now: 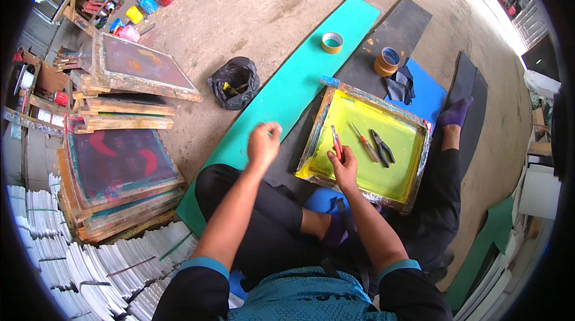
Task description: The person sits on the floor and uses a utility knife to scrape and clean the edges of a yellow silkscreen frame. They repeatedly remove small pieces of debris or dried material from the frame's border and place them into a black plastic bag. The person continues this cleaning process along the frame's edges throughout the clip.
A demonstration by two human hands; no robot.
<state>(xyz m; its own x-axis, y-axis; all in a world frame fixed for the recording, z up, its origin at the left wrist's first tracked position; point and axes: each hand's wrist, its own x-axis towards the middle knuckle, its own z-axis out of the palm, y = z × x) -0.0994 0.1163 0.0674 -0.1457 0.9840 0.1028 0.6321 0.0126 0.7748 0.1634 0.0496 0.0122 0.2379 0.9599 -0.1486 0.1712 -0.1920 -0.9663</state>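
My right hand (344, 171) is closed on a slim red utility knife (338, 142), its pale tip pointing away from me. It is over the near left part of a screen-printing frame (415, 172) with yellow mesh and a worn, paint-stained border. On the mesh lie a screwdriver (364, 141) with a reddish, translucent handle and black-handled pliers (382, 148), side by side. To the left, above the green mat (281, 98), my left hand (264, 144) is raised with its fingers curled together. Whatever it may be pinching is too small to make out.
A tape roll (332, 42) lies on the green mat; another roll (387, 61) and dark cloth (400, 85) lie beyond the frame. A black plastic bag (234, 83) sits left of the mat. Stacked screen frames (123, 162) and bundled white sheets (114, 267) stand at the left.
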